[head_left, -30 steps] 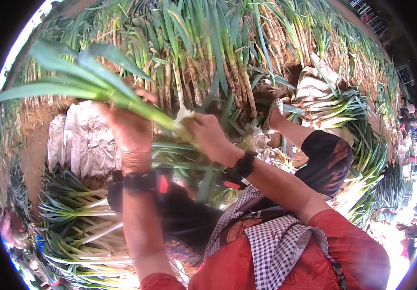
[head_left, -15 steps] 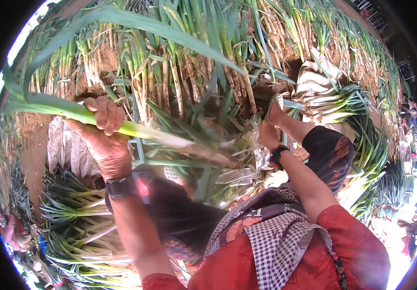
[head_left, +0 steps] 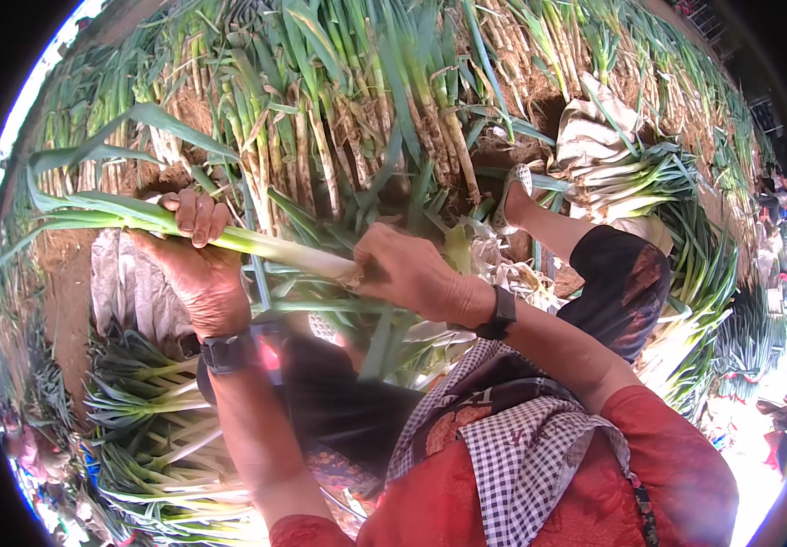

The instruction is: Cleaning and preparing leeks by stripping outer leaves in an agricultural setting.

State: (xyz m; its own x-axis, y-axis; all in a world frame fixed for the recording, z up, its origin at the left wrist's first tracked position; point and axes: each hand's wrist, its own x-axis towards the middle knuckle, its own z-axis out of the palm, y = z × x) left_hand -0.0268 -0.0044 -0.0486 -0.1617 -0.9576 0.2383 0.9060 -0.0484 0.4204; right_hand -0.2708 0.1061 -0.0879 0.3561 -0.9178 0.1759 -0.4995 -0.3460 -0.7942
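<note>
Far to the left of the left hand, long green leaves fan out toward the rim of the view. They belong to 1 leek, which lies almost level between the 2 hands. Below the left hand and a little further left, a grey-white sack lies on the bare brown soil, and lower still a pile of cleaned leeks lies with pale stalks pointing right.

The left hand is curled round the leek from underneath, palm up, fingers wrapped over the top of the stalk where green turns pale. A dark wristband sits on that wrist, just below the hand.

Above both hands, rows of uprooted leeks lie with earthy white stalks and green tops, close together.

The right hand is closed round the white root end of the same leek, knuckles up, its fingertips hidden beneath; the stalk enters the fist from the left. Its wrist carries a dark watch. Just right of this hand, pale peeled skins lie loose. Below the right forearm hang a checked cloth and a red garment.

Up and to the right of the right hand, the person's foot in a sandal rests among the plants, the dark trouser knee below it. Further right, a second sack lies with a bundle of trimmed leeks on it.
</note>
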